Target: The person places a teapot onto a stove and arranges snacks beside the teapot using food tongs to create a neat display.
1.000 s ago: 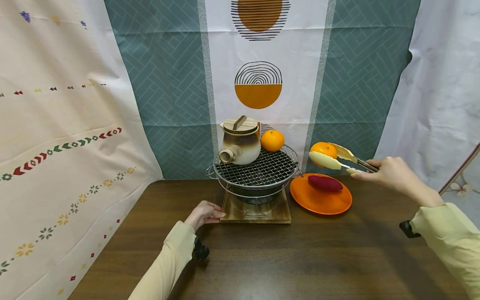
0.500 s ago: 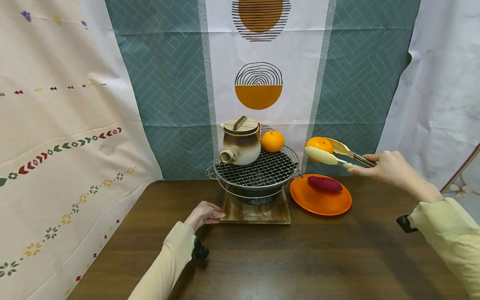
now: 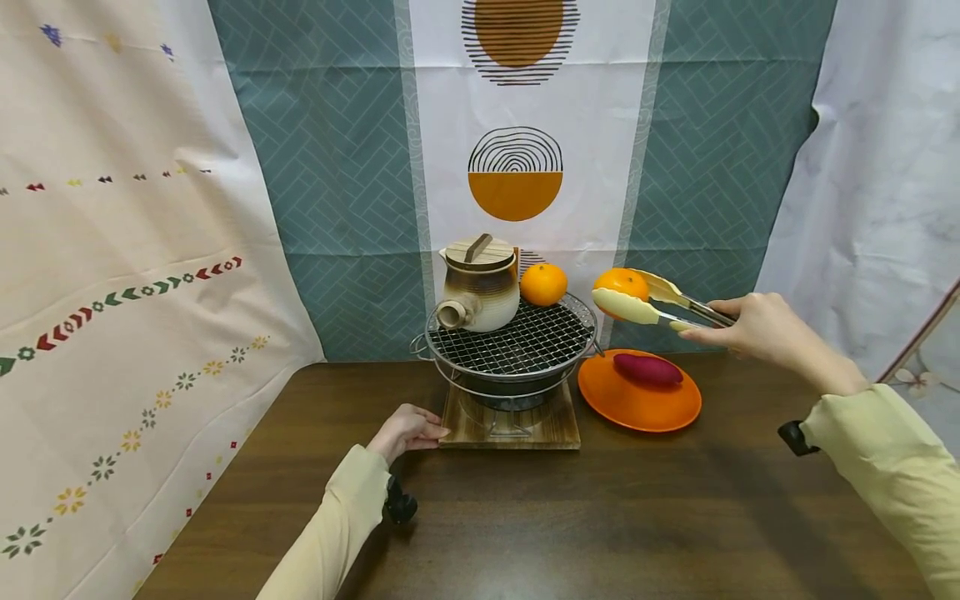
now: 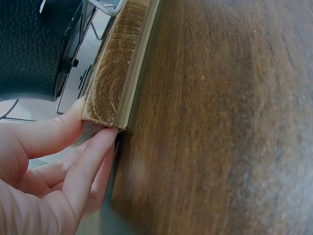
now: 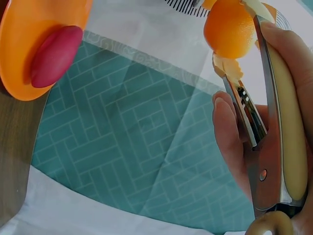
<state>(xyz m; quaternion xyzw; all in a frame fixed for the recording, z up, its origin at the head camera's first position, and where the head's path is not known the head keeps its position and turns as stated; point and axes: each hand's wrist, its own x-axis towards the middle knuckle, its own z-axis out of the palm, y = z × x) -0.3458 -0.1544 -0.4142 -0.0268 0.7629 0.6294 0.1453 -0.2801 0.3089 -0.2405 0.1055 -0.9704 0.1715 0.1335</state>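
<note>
My right hand [image 3: 765, 329] grips a pair of cream-tipped metal tongs [image 3: 693, 308]. Between the tong tips an orange [image 3: 625, 285] is held in the air, just right of the grill's rim and above the orange plate [image 3: 637, 412]. On that plate lies a purple sweet potato [image 3: 647, 370]. The left hand [image 3: 405, 431] pinches the near left corner of the wooden board [image 4: 110, 73], thumb on top and fingers against its side and underside. On the board stands a round tabletop grill [image 3: 517, 350] with a wire mesh.
A clay teapot [image 3: 491, 300] with a wooden lid and side handle stands at the grill's back left. A second orange [image 3: 543, 284] sits on the mesh beside it. Wire handles [image 3: 420, 346] stick out from the grill. A patterned curtain [image 3: 345, 208] hangs behind the brown table [image 3: 525, 517].
My right hand has moved left and slightly up, carrying the orange in the tongs from above the plate toward the grill. The left hand stays on the board's corner.
</note>
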